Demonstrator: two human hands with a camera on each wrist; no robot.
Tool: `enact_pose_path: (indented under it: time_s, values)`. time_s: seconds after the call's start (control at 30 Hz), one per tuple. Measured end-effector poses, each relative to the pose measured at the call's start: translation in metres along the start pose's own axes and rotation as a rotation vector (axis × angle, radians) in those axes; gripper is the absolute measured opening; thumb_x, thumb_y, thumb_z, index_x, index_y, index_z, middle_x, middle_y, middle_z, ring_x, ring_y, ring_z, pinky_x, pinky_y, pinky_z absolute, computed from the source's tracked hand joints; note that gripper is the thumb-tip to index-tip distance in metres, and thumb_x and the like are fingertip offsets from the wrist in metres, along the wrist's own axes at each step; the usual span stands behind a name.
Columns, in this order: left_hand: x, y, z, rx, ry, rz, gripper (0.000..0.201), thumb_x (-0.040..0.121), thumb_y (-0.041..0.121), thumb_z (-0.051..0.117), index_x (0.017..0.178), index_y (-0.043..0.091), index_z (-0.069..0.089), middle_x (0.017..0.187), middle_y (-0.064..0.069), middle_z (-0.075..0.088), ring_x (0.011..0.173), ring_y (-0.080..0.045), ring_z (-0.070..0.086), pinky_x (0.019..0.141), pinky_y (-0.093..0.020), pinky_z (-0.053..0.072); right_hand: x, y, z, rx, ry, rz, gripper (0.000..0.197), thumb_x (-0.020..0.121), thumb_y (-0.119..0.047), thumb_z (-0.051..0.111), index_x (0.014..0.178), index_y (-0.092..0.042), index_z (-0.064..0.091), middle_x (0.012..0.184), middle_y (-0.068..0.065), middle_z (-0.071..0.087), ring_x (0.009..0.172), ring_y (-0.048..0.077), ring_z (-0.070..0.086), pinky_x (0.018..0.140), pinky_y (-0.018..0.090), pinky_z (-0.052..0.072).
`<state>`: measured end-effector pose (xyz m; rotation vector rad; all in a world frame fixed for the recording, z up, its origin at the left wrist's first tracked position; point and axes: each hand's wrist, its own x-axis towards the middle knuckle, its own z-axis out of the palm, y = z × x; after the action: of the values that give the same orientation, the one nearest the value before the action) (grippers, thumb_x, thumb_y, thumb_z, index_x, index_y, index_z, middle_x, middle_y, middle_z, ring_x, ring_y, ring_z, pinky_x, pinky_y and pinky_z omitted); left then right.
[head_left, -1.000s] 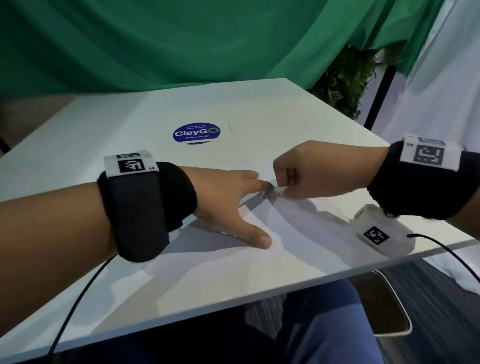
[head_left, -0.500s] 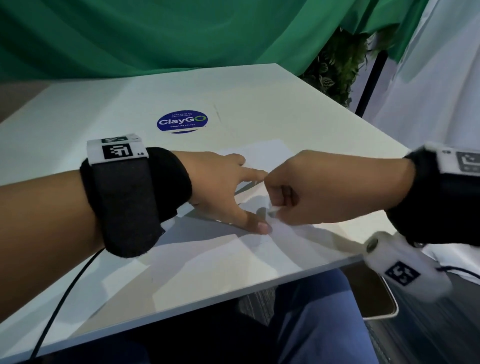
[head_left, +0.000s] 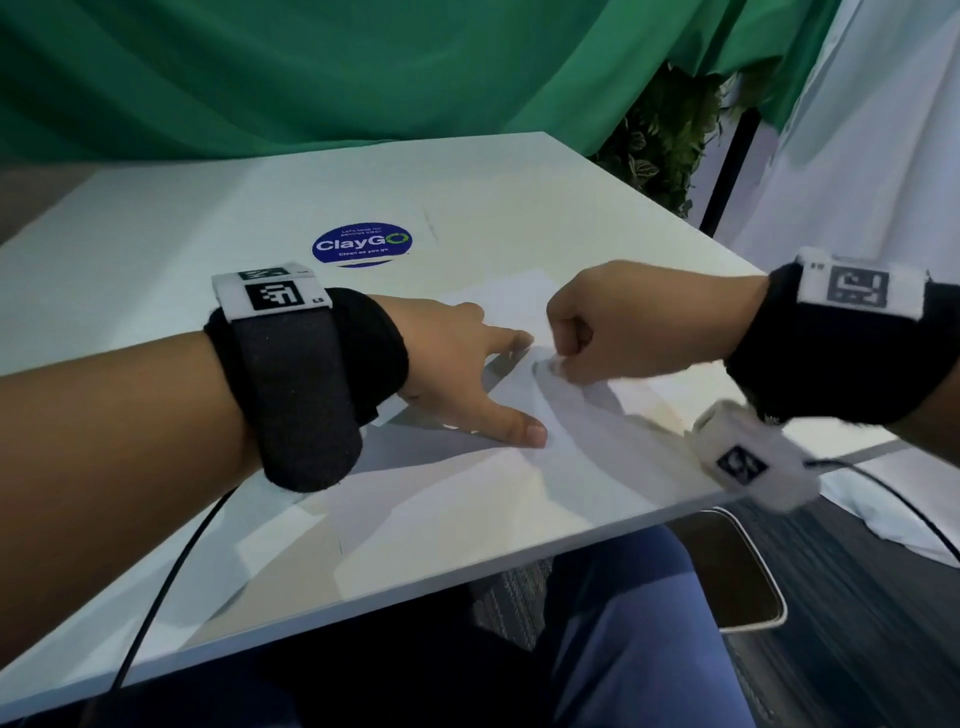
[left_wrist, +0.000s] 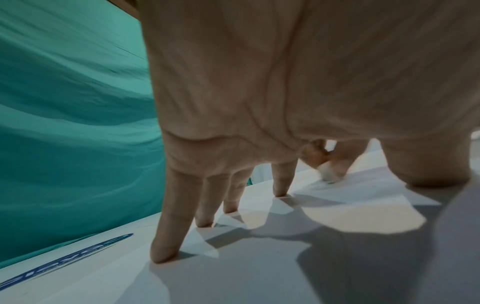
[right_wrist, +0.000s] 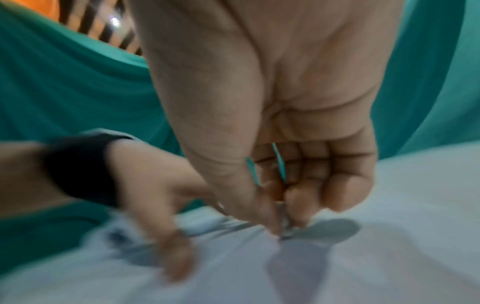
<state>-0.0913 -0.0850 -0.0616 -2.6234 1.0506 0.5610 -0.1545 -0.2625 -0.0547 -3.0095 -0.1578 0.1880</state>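
A white sheet of paper (head_left: 511, 296) lies on the white table (head_left: 208, 218). My left hand (head_left: 483, 379) presses it down with straight, spread fingers (left_wrist: 166, 246), thumb toward me. Just right of the left index fingertip, my right hand (head_left: 558, 364) is curled like a fist, and its thumb and fingertips pinch a raised fold of the paper (right_wrist: 363, 267). That pinch shows in the right wrist view (right_wrist: 283, 228) and, far off, in the left wrist view (left_wrist: 328, 164). The paper (left_wrist: 350, 197) bulges up slightly between the two hands.
A blue round ClayGo sticker (head_left: 362, 244) sits on the table beyond the hands. A green curtain (head_left: 311, 67) hangs behind, with a leafy plant (head_left: 660, 140) at the back right corner. My blue-trousered knee (head_left: 623, 623) and a chair seat (head_left: 743, 571) lie below the near edge.
My right hand, still pinching the paper, dipped toward my left thumb and has come back up beside the left index fingertip. The left hand stays pressed on the sheet.
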Motion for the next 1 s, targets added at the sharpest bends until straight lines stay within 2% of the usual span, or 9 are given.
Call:
enact_pose_path:
  time_s: [0.1,0.27,0.4,0.53,0.63,0.7,0.77,0.87,1.0]
  values:
    - [-0.002,0.001,0.000,-0.021,0.008,0.004,0.101,0.056,0.108,0.043,0.145,0.065,0.022,0.132,0.007,0.044,0.106,-0.023,0.059,0.094,-0.041,0.051,-0.007,-0.014,0.008,0.028,-0.101,-0.083,0.020,0.088,-0.036,0.073,0.077,-0.023,0.064,0.072,-0.005,0.067,0.063,0.015,0.058,0.061,0.034,0.052]
    - [0.002,0.000,0.001,0.012,0.004,-0.005,0.117,0.061,0.106,0.041,0.160,0.052,0.011,0.151,0.005,0.037,0.124,-0.027,0.056,0.105,-0.045,0.048,0.000,0.006,-0.003,0.015,-0.011,0.070,0.015,0.089,-0.031,0.073,0.080,-0.022,0.066,0.073,-0.006,0.067,0.061,0.014,0.056,0.048,0.019,0.042]
    - [0.000,-0.001,0.002,-0.004,0.002,-0.003,0.119,0.056,0.109,0.040,0.158,0.058,0.008,0.147,0.004,0.039,0.121,-0.027,0.057,0.102,-0.046,0.049,-0.009,-0.006,0.007,0.033,-0.088,-0.018,0.016,0.088,-0.032,0.073,0.078,-0.023,0.065,0.072,-0.004,0.068,0.063,0.017,0.061,0.059,0.034,0.053]
    - [0.000,0.001,0.000,0.011,0.000,-0.018,0.119,0.061,0.106,0.040,0.161,0.053,0.005,0.163,0.003,0.029,0.132,-0.028,0.052,0.108,-0.046,0.046,-0.007,0.006,-0.003,0.036,-0.017,0.077,0.016,0.089,-0.030,0.074,0.079,-0.021,0.066,0.068,-0.007,0.064,0.054,0.003,0.058,0.044,0.015,0.041]
    - [-0.001,0.001,0.001,0.002,-0.004,-0.012,0.121,0.057,0.108,0.038,0.160,0.055,0.004,0.156,0.003,0.033,0.122,-0.028,0.057,0.102,-0.045,0.050,-0.017,-0.008,0.008,-0.001,-0.077,-0.026,0.016,0.087,-0.030,0.074,0.076,-0.024,0.064,0.070,-0.007,0.065,0.064,0.013,0.059,0.061,0.032,0.053]
    - [-0.001,0.001,0.001,0.002,0.001,-0.016,0.121,0.057,0.108,0.038,0.161,0.055,0.005,0.158,0.003,0.032,0.122,-0.027,0.057,0.103,-0.045,0.050,-0.017,-0.004,0.005,0.040,-0.101,0.008,0.017,0.087,-0.033,0.075,0.076,-0.025,0.065,0.071,-0.006,0.067,0.063,0.016,0.059,0.063,0.038,0.056]
    - [0.000,0.001,0.000,0.007,0.006,-0.025,0.120,0.060,0.107,0.039,0.162,0.053,0.005,0.163,0.002,0.029,0.129,-0.028,0.055,0.106,-0.046,0.047,-0.014,0.010,-0.002,0.041,-0.062,0.101,0.019,0.087,-0.035,0.075,0.076,-0.024,0.065,0.071,-0.006,0.067,0.065,0.019,0.059,0.059,0.036,0.052]
    - [-0.001,-0.001,0.001,-0.003,-0.003,-0.021,0.121,0.059,0.107,0.041,0.161,0.054,0.003,0.166,0.003,0.025,0.134,-0.029,0.051,0.109,-0.047,0.045,-0.019,0.008,0.003,-0.023,-0.029,0.034,0.019,0.086,-0.031,0.074,0.074,-0.023,0.061,0.070,-0.006,0.064,0.065,0.016,0.057,0.059,0.029,0.047]
    - [0.000,0.001,0.000,0.002,0.000,-0.012,0.121,0.059,0.106,0.041,0.162,0.053,0.006,0.162,0.004,0.029,0.132,-0.028,0.053,0.108,-0.046,0.045,-0.023,0.012,0.003,0.007,-0.074,0.064,0.019,0.089,-0.035,0.075,0.076,-0.024,0.065,0.073,-0.005,0.068,0.066,0.017,0.059,0.068,0.039,0.057]
